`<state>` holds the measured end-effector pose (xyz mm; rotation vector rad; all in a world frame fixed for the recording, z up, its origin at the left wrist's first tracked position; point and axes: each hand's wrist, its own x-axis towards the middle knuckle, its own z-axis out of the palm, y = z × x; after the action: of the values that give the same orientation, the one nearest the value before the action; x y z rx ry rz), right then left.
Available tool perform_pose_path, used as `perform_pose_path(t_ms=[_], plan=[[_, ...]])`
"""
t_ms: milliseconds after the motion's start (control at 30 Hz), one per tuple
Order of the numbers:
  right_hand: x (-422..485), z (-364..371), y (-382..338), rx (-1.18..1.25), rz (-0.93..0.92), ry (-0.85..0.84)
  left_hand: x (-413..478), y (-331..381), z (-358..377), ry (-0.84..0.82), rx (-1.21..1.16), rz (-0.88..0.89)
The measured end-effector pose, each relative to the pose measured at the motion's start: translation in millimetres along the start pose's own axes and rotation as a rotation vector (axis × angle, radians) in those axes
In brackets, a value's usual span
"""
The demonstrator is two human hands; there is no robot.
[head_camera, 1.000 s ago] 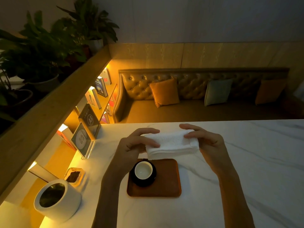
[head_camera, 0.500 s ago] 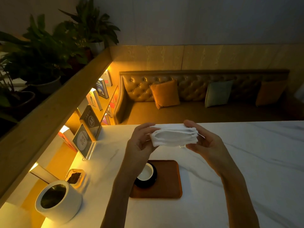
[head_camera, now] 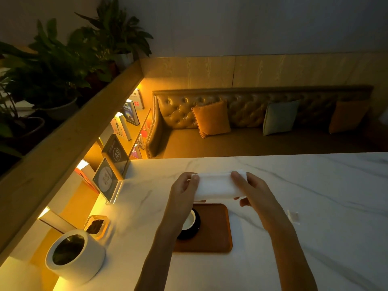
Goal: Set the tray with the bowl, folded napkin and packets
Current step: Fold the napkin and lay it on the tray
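Observation:
A folded white napkin is held in the air above the far edge of the brown tray. My left hand grips its left end and my right hand grips its right end. On the tray's left side sits a small black bowl with a white inside, partly hidden by my left forearm. A small clear packet lies on the marble table to the right of the tray.
A white round pot and a small dish with dark contents stand at the table's left. An acrylic sign stand is at the far left edge. Beyond the table is a tufted bench with cushions.
The napkin has been turned from edge-on to flat-on and lowered a little toward the tray. Both hands kept hold of it.

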<state>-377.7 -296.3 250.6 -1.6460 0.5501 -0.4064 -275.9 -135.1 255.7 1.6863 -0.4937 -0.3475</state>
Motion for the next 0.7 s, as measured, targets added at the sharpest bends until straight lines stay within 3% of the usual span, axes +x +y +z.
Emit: perform_pose_path(t_ms=[267,433,567,700], plan=[[12.8,11.3,19.9,0.111,0.061,0.166,15.8,-21.9,10.0,-0.009,0.110,0.034],[21.8,11.6,42.5,0.148,0.061,0.127,26.1,-41.8,19.2,-0.031,0.102,0.034],[23.8,-10.3,73.3,0.167,0.226,-0.116,34.4,-78.1,10.0,-0.127,0.116,-0.193],[34.6,-15.3,134.9,0.099,0.442,-0.124,37.3,-133.6,19.8,-0.191,0.183,-0.382]])
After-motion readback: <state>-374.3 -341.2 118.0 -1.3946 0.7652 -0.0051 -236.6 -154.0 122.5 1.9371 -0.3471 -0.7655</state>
